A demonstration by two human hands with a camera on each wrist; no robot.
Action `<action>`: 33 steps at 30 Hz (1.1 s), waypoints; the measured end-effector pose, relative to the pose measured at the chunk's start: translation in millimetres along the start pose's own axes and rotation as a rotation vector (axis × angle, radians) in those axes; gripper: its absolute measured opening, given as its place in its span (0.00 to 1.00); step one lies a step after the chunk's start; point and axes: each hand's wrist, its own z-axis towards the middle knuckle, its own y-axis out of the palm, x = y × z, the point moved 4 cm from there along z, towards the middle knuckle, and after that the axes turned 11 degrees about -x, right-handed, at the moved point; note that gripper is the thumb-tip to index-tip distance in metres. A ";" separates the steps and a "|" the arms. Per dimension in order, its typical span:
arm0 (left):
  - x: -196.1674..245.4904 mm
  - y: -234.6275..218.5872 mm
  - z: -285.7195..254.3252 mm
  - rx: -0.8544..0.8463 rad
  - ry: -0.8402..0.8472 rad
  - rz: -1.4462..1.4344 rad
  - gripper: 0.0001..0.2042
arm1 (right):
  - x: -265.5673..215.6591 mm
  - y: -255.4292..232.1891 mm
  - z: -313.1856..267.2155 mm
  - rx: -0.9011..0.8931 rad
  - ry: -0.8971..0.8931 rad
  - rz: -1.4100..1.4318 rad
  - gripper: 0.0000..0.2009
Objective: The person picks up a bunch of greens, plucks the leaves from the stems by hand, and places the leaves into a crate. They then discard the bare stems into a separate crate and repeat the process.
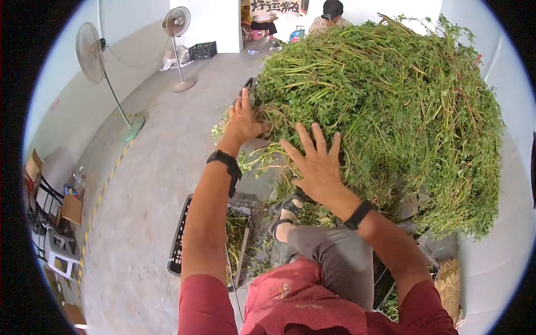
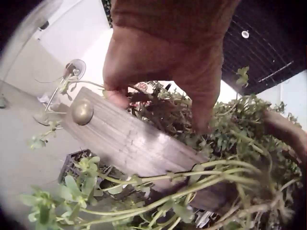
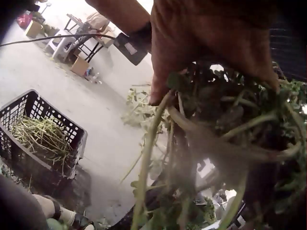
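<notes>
A large heap of leafy green stems (image 1: 368,106), purslane by its plump leaves, rises before me. My left hand (image 1: 244,124) is at the heap's left edge, fingers extended forward. In the left wrist view its thumb and fingertips reach down among the greens beside a wooden board (image 2: 129,139) with a round metal bolt head (image 2: 82,111). My right hand (image 1: 319,170) is spread over the near side of the heap, fingers straight and apart. Loose stems (image 3: 153,143) hang under that hand in the right wrist view. Its fingertips are partly hidden by leaves there.
A black plastic crate (image 3: 72,143) with cut stems stands on the floor by my foot (image 1: 286,216). Two standing fans (image 1: 92,56) are at the left. Another person (image 1: 330,17) sits beyond the heap. A white stool (image 1: 60,254) and cardboard boxes (image 1: 72,209) stand along the left wall.
</notes>
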 end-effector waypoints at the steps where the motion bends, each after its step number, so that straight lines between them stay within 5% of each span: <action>1: 3.1 1.0 0.8 0.004 0.010 -0.002 0.54 | 4.7 6.1 3.1 0.025 -0.002 0.009 0.33; 6: 35.4 -4.1 -17.2 -0.295 -0.154 0.162 0.27 | 25.5 15.3 -11.8 0.165 -0.052 0.060 0.18; 8: 44.2 0.1 -31.7 -0.216 -0.081 0.169 0.22 | 40.7 1.5 -22.3 0.107 0.060 0.389 0.19; 9: 52.1 0.2 -40.7 -0.132 -0.010 0.169 0.20 | 47.6 -4.1 -29.0 0.288 0.012 0.429 0.18; 12: 84.6 2.6 -67.1 -0.035 0.054 0.015 0.19 | 74.6 -3.9 -48.1 0.518 0.129 0.625 0.15; 16: 142.3 12.7 -101.0 -0.071 0.041 -0.214 0.19 | 99.3 8.7 -74.5 0.490 0.519 1.517 0.13; 20: 180.0 39.7 -121.8 -0.142 0.076 -0.473 0.19 | 98.6 9.3 -94.3 0.526 0.308 1.761 0.18; 21: 189.0 45.2 -128.9 -0.138 0.088 -0.521 0.18 | 95.9 5.3 -97.5 0.491 0.430 1.621 0.22; 26: 220.0 68.9 -144.5 -0.219 0.140 -0.552 0.22 | 89.7 -1.4 -89.2 0.364 0.324 1.609 0.27; 28: 230.2 66.5 -148.2 -0.186 0.247 -0.411 0.21 | 98.5 0.0 -81.5 0.369 0.378 1.295 0.28; 30: 231.0 67.5 -151.4 -0.190 0.208 -0.539 0.20 | 103.9 0.2 -85.1 0.309 0.422 1.437 0.31; 33: 229.3 67.2 -167.1 -0.199 0.271 -0.544 0.23 | 122.9 2.2 -102.3 0.361 0.686 1.124 0.34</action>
